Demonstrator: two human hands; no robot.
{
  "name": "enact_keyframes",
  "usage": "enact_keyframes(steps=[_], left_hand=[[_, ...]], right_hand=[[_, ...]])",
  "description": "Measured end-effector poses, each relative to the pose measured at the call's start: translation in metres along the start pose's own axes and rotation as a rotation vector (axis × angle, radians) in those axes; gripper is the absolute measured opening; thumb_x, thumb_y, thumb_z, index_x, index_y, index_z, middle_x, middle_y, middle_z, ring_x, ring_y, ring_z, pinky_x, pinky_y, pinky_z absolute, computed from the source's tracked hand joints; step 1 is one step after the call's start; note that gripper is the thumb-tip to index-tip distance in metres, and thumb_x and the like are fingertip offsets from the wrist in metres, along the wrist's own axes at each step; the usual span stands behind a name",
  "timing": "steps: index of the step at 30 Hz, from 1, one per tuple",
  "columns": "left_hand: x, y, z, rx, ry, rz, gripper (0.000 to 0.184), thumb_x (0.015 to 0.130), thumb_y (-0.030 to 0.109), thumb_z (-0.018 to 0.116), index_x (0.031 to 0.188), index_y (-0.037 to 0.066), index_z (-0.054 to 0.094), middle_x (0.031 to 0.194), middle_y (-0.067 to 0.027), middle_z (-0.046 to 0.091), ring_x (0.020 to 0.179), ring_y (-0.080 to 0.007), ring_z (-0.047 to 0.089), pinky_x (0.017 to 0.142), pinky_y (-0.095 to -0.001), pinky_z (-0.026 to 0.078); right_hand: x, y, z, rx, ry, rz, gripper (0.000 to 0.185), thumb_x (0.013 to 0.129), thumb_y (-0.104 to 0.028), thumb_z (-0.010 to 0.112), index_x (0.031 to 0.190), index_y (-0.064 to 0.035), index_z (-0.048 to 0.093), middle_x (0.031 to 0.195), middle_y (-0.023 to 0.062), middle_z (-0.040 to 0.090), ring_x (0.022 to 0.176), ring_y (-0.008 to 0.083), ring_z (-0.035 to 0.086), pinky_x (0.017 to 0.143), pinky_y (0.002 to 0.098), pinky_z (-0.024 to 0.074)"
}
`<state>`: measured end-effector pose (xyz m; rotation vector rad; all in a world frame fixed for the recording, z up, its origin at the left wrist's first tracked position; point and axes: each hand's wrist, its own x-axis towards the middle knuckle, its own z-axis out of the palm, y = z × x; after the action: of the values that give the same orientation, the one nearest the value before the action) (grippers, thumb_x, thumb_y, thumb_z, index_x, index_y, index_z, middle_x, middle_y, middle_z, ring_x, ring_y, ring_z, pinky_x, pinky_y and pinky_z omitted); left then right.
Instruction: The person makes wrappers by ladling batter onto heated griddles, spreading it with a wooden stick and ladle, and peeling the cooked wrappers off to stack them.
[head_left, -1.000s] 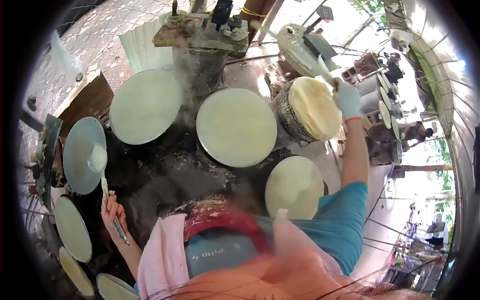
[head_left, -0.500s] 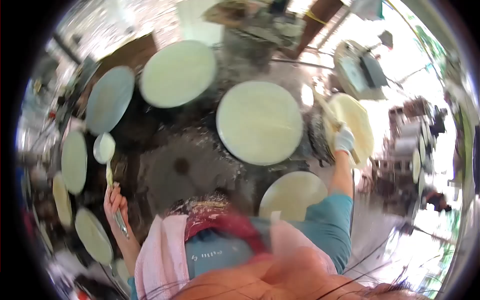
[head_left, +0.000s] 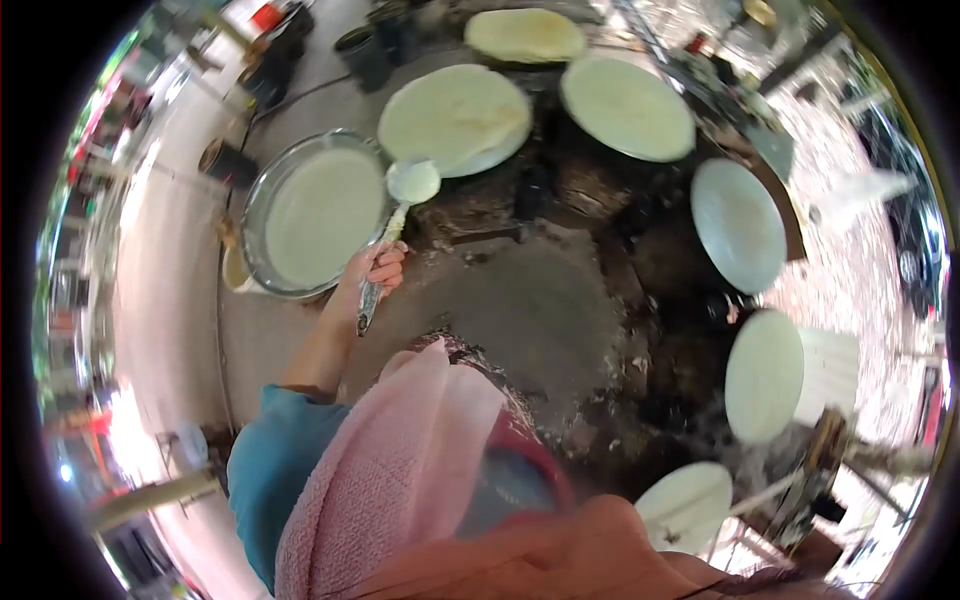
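My left hand [head_left: 378,272] is wrapped round the handle of a ladle [head_left: 412,182], whose bowl holds pale batter. The ladle bowl is between a wide metal basin [head_left: 258,262] of creamy batter and a round griddle [head_left: 452,120] coated with a pale yellow layer. My right hand does not show; a thin stick [head_left: 768,494] at the lower right reaches over a pale round griddle [head_left: 688,508], its holder hidden.
More round griddles with pale layers stand at the top [head_left: 524,36], upper right [head_left: 628,108] and right [head_left: 764,376]. A bare grey griddle [head_left: 738,226] is at the right. Dark buckets [head_left: 362,58] stand beyond the basin. Steam drifts at the lower right.
The view has swung left, bringing the batter basin into sight. My left hand has carried the ladle from beside the griddles to near the basin. My gloved right hand has left the view.
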<state>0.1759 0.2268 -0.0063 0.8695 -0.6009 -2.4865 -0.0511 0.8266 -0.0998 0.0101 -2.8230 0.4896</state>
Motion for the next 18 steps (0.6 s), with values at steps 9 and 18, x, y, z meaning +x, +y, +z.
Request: enact_keyframes(steps=[9,18], left_hand=[[0.066,0.113,-0.303,1.71,0.694,0.192,0.023,0.092,0.019,0.045,0.09,-0.001,0.055,0.079,-0.0215,0.059,0.062,-0.0334,0.06,0.061,-0.0459,0.048],[0.179,0.17,-0.41,2.191,0.371,0.099,0.019,0.086,0.015,0.048,0.083,0.001,0.061,0.072,-0.0181,0.061,0.068,-0.0355,0.062,0.06,-0.047,0.048]], right_hand=[[-0.099,-0.365,0.131,0.653,-0.749,-0.188,0.049,0.087,0.004,0.057,0.135,-0.0015,0.047,0.135,0.0128,0.052,0.12,0.0187,0.052,0.1,0.0295,0.0415],[-0.135,-0.449,0.152,0.526,-1.084,0.004,0.048,0.085,0.004,0.061,0.132,0.0029,0.049,0.129,0.0114,0.056,0.112,0.0167,0.056,0.095,0.0285,0.0444]])
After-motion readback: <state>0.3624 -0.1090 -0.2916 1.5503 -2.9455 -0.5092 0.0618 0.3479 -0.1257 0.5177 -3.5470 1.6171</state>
